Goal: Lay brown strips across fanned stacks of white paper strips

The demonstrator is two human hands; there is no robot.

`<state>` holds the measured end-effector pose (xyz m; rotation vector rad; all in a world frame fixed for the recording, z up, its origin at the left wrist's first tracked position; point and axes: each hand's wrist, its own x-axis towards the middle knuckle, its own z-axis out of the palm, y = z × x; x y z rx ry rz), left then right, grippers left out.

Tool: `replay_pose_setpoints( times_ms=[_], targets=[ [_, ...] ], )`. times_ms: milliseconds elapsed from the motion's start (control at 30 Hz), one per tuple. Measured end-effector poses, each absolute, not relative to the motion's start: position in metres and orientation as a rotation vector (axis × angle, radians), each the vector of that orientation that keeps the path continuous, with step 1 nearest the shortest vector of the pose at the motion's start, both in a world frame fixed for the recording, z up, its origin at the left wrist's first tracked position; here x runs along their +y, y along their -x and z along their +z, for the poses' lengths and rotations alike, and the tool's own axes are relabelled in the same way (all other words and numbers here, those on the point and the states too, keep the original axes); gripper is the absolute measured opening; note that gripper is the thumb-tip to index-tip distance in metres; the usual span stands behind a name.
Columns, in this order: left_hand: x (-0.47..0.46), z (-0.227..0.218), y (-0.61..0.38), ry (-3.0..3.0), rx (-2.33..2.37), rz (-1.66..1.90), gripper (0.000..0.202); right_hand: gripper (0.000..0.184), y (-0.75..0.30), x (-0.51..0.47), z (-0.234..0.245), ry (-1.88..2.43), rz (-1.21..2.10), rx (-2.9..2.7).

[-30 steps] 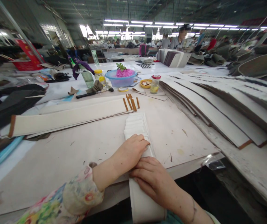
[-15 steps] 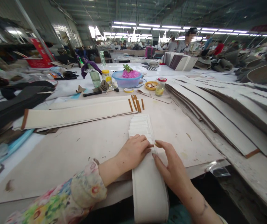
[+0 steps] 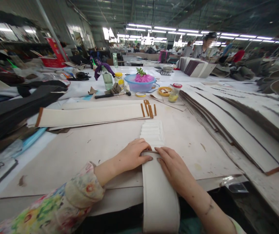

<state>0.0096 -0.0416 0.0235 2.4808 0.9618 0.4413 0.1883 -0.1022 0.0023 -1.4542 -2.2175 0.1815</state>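
Note:
A stack of long white strips (image 3: 154,169) lies fanned in steps on the work table, its near end hanging over the table's front edge. My left hand (image 3: 133,154) rests on the stack's left side, its fingertips pinching the top strip's far end. My right hand (image 3: 175,169) lies flat on the stack's right side, fingers spread and pressing on the same top strip. The stepped far ends of the lower strips (image 3: 152,131) show beyond my fingers.
Long white strips with brown ends (image 3: 90,115) lie across the table behind. Rows of similar strips (image 3: 229,120) cover the right side. A blue bowl (image 3: 140,86), jars, a brush (image 3: 111,95) and tape stand farther back. Dark material (image 3: 19,104) is piled left. People work far off.
My right hand slid up from the stack's near part to its right side beside the left hand. Both hands now press the top strip's far end. The camera view shifted slightly left.

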Motion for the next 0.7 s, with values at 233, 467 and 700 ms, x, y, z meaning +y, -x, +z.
replay_pose_setpoints(
  times_ms=[233, 467, 700],
  targets=[
    [-0.043, 0.021, -0.001, -2.383, 0.938, 0.470, 0.019, 0.028, -0.185, -0.095, 0.010, 1.477, 0.105, -2.321],
    [-0.046, 0.021, -0.002, -2.509, 0.916, 0.478, 0.014, 0.020, -0.183, -0.094, 0.014, 1.403, 0.129, -2.362],
    [-0.057, 0.017, -0.001, -2.851, 0.952, 0.355, 0.023, 0.012, -0.177, -0.097, 0.018, 1.402, -0.046, -2.542]
  ],
)
